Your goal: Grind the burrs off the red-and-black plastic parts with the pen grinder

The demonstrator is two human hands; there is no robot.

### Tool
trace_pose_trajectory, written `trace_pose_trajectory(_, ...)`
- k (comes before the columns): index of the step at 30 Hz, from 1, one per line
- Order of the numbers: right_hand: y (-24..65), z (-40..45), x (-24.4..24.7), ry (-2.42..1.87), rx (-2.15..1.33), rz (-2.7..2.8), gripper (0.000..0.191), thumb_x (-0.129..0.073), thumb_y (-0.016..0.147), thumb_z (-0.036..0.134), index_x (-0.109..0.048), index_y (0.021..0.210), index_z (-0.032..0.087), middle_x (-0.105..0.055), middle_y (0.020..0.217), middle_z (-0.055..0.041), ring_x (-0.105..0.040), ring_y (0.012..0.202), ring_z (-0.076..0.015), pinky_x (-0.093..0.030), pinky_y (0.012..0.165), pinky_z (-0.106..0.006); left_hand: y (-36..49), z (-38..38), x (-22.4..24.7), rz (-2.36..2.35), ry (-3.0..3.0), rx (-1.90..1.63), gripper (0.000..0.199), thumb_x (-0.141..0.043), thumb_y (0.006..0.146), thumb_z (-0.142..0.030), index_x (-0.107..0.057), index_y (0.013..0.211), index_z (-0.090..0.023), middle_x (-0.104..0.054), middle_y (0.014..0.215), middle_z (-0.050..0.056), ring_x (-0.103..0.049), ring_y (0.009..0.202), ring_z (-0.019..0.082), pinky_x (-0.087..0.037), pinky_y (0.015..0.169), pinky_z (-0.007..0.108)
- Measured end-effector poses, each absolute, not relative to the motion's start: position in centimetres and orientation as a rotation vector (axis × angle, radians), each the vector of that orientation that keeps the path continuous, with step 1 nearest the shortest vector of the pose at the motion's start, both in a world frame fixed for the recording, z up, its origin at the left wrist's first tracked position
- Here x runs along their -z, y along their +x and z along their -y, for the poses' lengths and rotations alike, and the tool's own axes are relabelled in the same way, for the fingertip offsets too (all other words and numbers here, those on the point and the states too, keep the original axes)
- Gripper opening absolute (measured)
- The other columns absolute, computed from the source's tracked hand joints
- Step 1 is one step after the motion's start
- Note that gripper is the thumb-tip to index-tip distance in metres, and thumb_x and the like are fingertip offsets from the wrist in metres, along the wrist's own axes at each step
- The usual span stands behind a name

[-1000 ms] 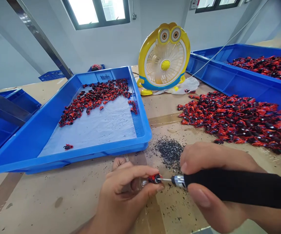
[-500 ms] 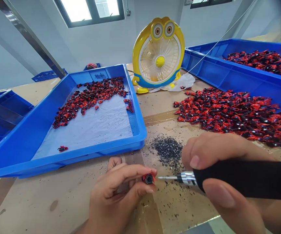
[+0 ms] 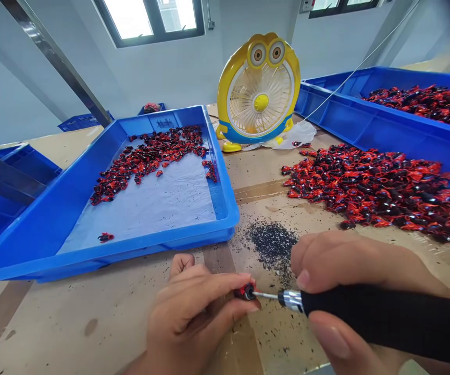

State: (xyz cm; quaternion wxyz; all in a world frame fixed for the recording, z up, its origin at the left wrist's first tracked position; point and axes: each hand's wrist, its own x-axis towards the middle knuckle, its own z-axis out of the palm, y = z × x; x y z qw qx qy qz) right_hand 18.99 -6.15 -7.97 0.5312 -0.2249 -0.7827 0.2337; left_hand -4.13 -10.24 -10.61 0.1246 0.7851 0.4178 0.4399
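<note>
Between thumb and fingers, my left hand (image 3: 197, 307) pinches a small red and black part (image 3: 244, 291) with a round dark opening facing right. My right hand (image 3: 350, 265) is wrapped round a black-handled rotary tool (image 3: 365, 312) with a silver collar. Its thin metal bit (image 3: 266, 295) meets the opening of the part; how deep it goes I cannot tell. Black shavings (image 3: 274, 242) lie on the table just beyond both hands.
A blue tray (image 3: 139, 247) with a white liner and many such parts stands at the left. A heap of red and black parts (image 3: 369, 187) lies at the right, before another blue tray (image 3: 389, 122). A yellow fan (image 3: 261, 94) stands at the back.
The bit was just short of the part and now reaches its opening. The tool's handle has tilted, its rear end lower. The whole view has shifted slightly.
</note>
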Motion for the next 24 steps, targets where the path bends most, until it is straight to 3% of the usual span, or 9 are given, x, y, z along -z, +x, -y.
trace_pose_trajectory(8, 18.94, 5.6, 8.09, -0.496, -0.5, 2.001, 0.021, -0.072, 0.078, 0.015, -0.06, 0.094, 0.022, -0.064, 0.064, 0.0049, -0.06, 0.054, -0.0089, -0.05, 0.05, -0.021, -3.85, 10.21, 10.59, -1.209, 2.323, -1.302, 0.021, -0.081, 0.096, -0.014, -0.076, 0.113, -0.025, -0.086, 0.087, -0.011, -0.063, 0.057, 0.007, -0.039, 0.078, 0.036)
trace_pose_trajectory(18, 18.71, 5.66, 7.52, -0.53, -0.55, 1.997, 0.016, -0.071, 0.08, 0.015, -0.062, 0.091, 0.02, -0.066, 0.068, 0.0061, -0.059, 0.054, -0.005, -0.05, 0.053, -0.015, -3.87, 10.13, 10.39, -1.184, 2.335, -1.295, 0.016, -0.077, 0.1, -0.016, -0.076, 0.114, -0.025, -0.087, 0.09, -0.01, -0.065, 0.06, 0.006, -0.039, 0.078, 0.036)
trace_pose_trajectory(24, 18.33, 5.63, 7.17, -0.672, -0.516, 2.042, 0.02, -0.083, 0.084, 0.035, -0.066, 0.089, 0.026, -0.07, 0.074, -0.0003, -0.068, 0.064, -0.0166, -0.055, 0.053, -0.027, -4.08, 10.37, 10.51, -1.184, 2.335, -1.281, 0.011, -0.075, 0.104, -0.022, -0.075, 0.114, -0.025, -0.086, 0.089, -0.009, -0.065, 0.06, 0.007, -0.039, 0.083, 0.038)
